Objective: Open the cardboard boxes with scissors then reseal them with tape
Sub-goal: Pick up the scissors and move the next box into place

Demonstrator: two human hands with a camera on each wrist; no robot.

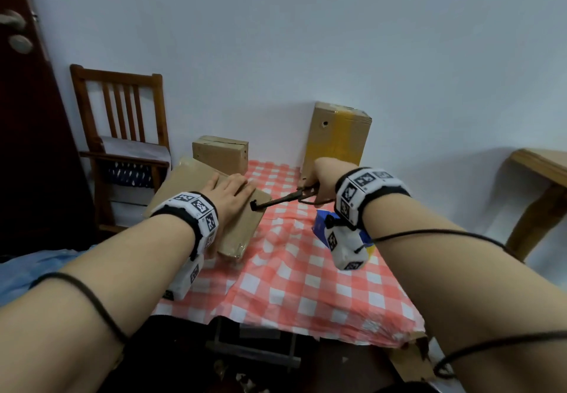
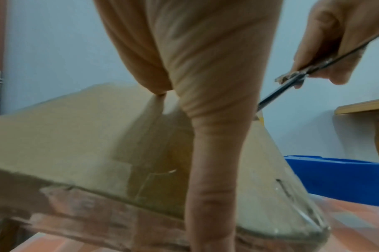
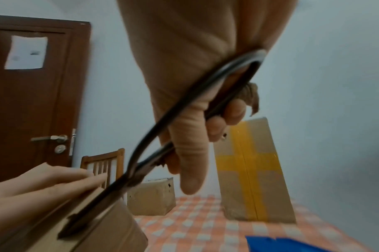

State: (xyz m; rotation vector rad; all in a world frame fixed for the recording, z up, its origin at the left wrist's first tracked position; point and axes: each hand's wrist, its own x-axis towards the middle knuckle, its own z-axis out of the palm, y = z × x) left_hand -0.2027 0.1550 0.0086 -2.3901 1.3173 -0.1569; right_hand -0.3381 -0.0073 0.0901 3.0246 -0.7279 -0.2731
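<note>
A flat cardboard box [image 1: 236, 227] lies tilted at the table's left edge, partly over it. My left hand [image 1: 228, 191] presses flat on its top, fingers straight [image 2: 216, 153]. My right hand [image 1: 322, 182] grips the handles of dark metal scissors [image 1: 277, 201]. Their blade tips touch the box's right top edge by my left fingertips. In the right wrist view the scissors [image 3: 124, 180] run down to the box [image 3: 111, 226], with my fingers [image 3: 190, 153] curled through the loops. The left wrist view shows the blades [image 2: 287, 85] coming in from the right.
A small cardboard box [image 1: 221, 153] and a tall box with yellow tape [image 1: 337, 138] stand at the back of the checked tablecloth [image 1: 291, 270]. A blue box [image 1: 322, 224] sits under my right wrist. A wooden chair [image 1: 122, 147] stands left, another table [image 1: 540, 165] right.
</note>
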